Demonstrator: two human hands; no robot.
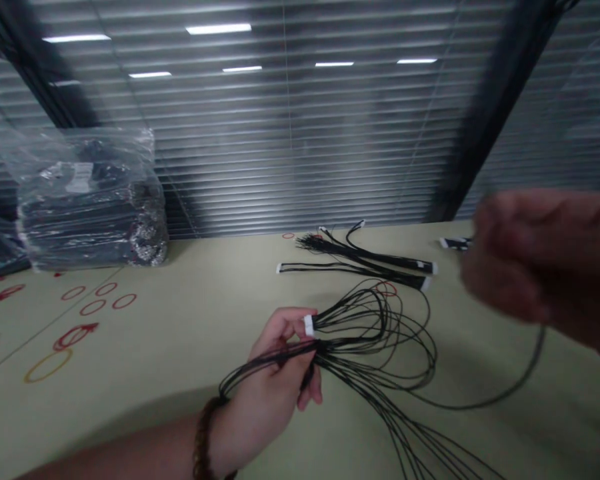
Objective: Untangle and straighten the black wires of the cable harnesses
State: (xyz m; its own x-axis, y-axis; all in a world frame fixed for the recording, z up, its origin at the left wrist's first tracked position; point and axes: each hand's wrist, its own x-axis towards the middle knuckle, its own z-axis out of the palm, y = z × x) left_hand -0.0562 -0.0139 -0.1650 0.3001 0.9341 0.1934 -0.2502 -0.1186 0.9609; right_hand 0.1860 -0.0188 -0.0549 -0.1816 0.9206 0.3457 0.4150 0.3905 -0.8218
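Observation:
My left hand (280, 360) grips a bundle of thin black wires, part of a wire harness (360, 340), with a white connector (309, 325) sticking out by the fingertips. Loose wire loops and strands fan out from that hand across the mat. My right hand (545, 260) is raised at the right, blurred by motion. A single thin dark wire (485, 402) curves up to the underside of that hand, but the blur hides whether the fingers hold it.
Several black wire harnesses with white connectors (360, 260) lie on the pale green mat (190, 347), beyond the hands. A clear plastic bag of dark bundles (90, 200) stands at the far left. Red circles are marked on the mat (93, 300), and slatted blinds (290, 133) run behind.

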